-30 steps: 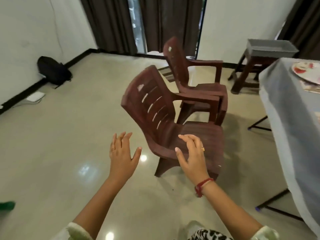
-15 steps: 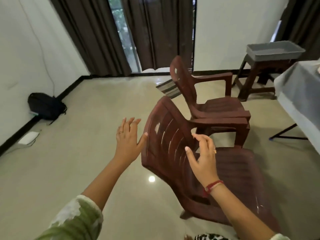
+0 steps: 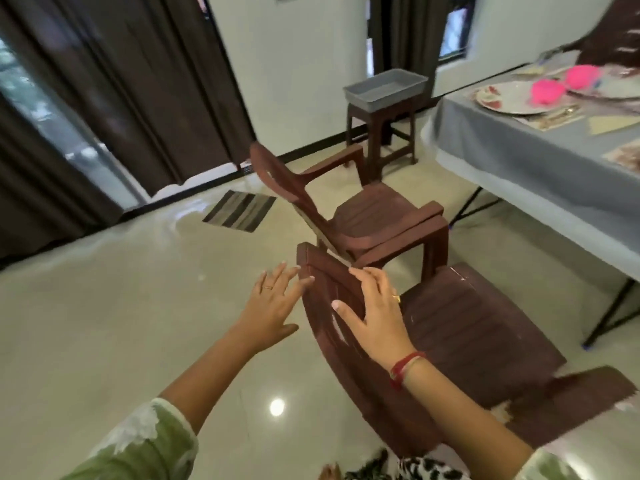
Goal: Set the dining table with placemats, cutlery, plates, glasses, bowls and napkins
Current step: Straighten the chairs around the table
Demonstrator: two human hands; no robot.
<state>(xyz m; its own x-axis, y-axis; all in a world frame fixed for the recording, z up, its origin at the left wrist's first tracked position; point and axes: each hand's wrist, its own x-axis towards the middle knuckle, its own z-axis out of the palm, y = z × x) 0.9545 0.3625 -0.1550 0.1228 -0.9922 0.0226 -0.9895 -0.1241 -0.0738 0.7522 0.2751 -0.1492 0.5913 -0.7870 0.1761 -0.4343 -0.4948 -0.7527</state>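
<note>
Partly, R hand (image 3: 375, 318) hides chair back (image 3: 341, 372); table (image 3: 519, 161) cut off.

near chair (image 3: 460, 327) blocks ahead | second chair (image 3: 374, 216) behind it | bare floor (image 3: 121, 323) left

Two brown plastic chairs (image 3: 467, 323) (image 3: 374, 213), one dark stool (image 3: 381, 123), one grey tub (image 3: 386, 86), one striped mat (image 3: 239, 211) and one cloth-covered table (image 3: 519, 161), with two pink bowls (image 3: 549, 91) (image 3: 581, 76) and one patterned plate (image 3: 509, 97) in clear view.
</note>
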